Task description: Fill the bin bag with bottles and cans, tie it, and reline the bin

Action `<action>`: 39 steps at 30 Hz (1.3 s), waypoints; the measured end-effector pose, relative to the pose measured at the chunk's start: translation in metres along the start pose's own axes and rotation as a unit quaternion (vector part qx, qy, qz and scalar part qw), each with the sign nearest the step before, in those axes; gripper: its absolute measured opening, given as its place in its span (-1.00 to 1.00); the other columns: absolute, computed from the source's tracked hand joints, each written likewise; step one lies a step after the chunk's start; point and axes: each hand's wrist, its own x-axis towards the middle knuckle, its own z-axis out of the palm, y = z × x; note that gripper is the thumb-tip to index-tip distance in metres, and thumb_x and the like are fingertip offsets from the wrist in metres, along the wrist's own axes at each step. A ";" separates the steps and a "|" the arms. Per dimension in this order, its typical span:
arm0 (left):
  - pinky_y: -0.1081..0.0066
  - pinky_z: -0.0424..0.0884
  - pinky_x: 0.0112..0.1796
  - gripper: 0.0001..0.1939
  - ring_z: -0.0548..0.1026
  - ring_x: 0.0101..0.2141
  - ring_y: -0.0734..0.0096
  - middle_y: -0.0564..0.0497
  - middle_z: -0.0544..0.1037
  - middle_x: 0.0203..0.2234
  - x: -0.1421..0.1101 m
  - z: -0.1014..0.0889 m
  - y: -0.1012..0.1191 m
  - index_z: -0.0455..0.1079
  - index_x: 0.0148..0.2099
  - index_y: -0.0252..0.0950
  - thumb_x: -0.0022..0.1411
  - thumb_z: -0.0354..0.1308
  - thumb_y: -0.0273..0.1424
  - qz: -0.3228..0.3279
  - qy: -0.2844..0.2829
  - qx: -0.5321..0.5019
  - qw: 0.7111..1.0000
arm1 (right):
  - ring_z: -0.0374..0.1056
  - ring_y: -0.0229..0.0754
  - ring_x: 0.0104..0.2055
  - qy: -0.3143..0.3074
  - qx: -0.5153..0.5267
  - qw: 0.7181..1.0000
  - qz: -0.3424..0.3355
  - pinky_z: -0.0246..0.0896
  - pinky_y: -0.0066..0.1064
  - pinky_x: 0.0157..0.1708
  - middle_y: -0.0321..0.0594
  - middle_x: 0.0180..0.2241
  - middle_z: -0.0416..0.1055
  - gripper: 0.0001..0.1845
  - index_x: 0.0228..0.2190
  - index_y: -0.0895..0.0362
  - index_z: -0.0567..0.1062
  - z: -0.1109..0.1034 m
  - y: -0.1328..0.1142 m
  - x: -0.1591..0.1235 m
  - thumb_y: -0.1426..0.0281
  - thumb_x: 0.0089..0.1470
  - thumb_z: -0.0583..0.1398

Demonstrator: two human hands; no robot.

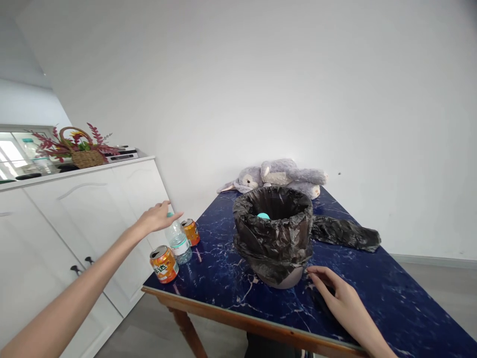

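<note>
My left hand (160, 217) reaches over the top of a clear plastic bottle (180, 245) with a teal cap, its fingers apart; whether they touch the cap I cannot tell. One orange drink can (164, 264) stands in front of the bottle, and another orange can (191, 231) stands just behind it. My right hand (333, 293) rests on the table, fingers loosely curved and thumb apart, beside the base of a trash bin (288, 281). A black trash bag (272, 243) lines the bin and folds over its rim. Inside the bag a teal cap (263, 216) shows.
The blue marble-patterned table (219, 278) has a wooden edge. A grey plush rabbit (278, 174) lies at its far end. A folded black bag (348, 232) lies right of the bin. At left, a white cabinet (89, 199) carries a wicker flower basket (87, 158).
</note>
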 end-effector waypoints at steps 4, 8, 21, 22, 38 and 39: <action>0.19 0.49 -0.09 -0.32 0.66 -0.09 -0.08 -0.23 0.69 -0.18 -0.018 0.025 -0.017 0.35 0.25 -0.33 0.35 -0.14 0.04 0.011 -0.039 -0.033 0.999 | 0.61 0.01 0.00 0.000 -0.007 1.000 0.010 0.54 -0.34 -0.08 -0.14 -0.02 0.67 -0.55 -0.07 -0.01 0.62 -0.002 -0.005 -0.002 -0.04 0.25 0.18; 0.22 0.49 -0.19 -0.42 0.65 -0.23 -0.02 -0.08 0.65 -0.35 -0.033 0.006 -0.005 0.38 0.15 -0.24 0.33 -0.10 0.03 0.015 0.029 -0.089 0.995 | 0.61 0.01 0.00 0.004 -0.010 1.000 0.005 0.53 -0.34 -0.06 -0.15 -0.02 0.67 -0.57 -0.08 -0.01 0.62 -0.002 -0.005 -0.002 -0.03 0.25 0.19; 0.17 0.56 0.18 -0.78 0.60 0.16 0.22 0.07 0.64 0.10 -0.149 -0.130 0.155 0.34 0.14 -0.07 0.49 0.17 -0.30 0.294 0.325 -0.404 0.803 | 0.59 0.03 0.04 -0.007 -0.015 1.000 -0.008 0.50 -0.28 0.02 -0.10 0.03 0.65 -0.54 -0.07 0.01 0.62 0.001 0.003 0.000 -0.03 0.28 0.15; 0.15 0.57 0.19 -0.80 0.59 0.17 0.21 0.05 0.63 0.11 -0.145 -0.126 0.169 0.33 0.13 -0.09 0.52 0.14 -0.32 0.319 0.292 -0.412 0.802 | 0.60 0.03 0.04 -0.005 -0.014 1.000 -0.011 0.51 -0.28 0.01 -0.10 0.02 0.65 -0.55 -0.07 0.01 0.63 0.001 0.002 -0.001 -0.02 0.28 0.16; 0.05 0.46 0.21 -0.53 0.50 0.25 0.12 -0.23 0.51 0.26 -0.043 -0.054 0.180 0.29 0.30 -0.22 0.60 -0.15 -0.08 0.306 0.129 -0.362 0.871 | 0.60 0.04 0.01 -0.004 -0.014 1.000 -0.008 0.53 -0.26 -0.03 -0.09 0.00 0.66 -0.56 -0.06 0.01 0.62 -0.001 -0.003 0.000 0.00 0.30 0.15; 0.07 0.45 0.22 -0.52 0.48 0.25 0.13 -0.23 0.52 0.25 -0.030 -0.046 0.163 0.30 0.28 -0.25 0.60 -0.17 -0.09 0.261 0.147 -0.323 0.898 | 0.60 0.04 0.02 -0.004 -0.014 1.000 -0.009 0.52 -0.25 -0.02 -0.08 0.00 0.65 -0.57 -0.06 0.02 0.61 -0.001 -0.003 0.000 0.01 0.31 0.15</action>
